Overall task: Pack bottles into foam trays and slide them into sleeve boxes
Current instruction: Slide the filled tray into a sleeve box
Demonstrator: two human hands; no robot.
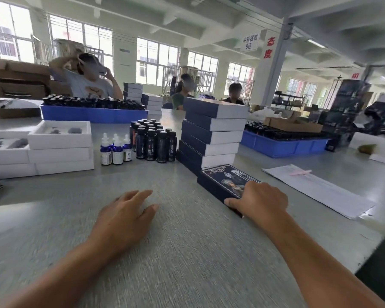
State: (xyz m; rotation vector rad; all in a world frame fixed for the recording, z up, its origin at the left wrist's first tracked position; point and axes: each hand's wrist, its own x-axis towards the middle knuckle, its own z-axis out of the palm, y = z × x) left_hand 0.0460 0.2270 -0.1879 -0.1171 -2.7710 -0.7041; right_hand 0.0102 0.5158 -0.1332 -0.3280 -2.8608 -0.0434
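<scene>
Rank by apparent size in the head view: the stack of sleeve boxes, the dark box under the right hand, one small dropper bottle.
1. Stack of sleeve boxes
2. Dark box, gripped by the right hand; nearer, so unsure
3. Dropper bottle

A dark printed sleeve box [228,182] lies flat at the foot of a stack of dark blue sleeve boxes [211,134]. Tall black bottles [152,141] and small blue dropper bottles [116,150] stand upright beside white foam trays [60,147], stacked at the left.
</scene>
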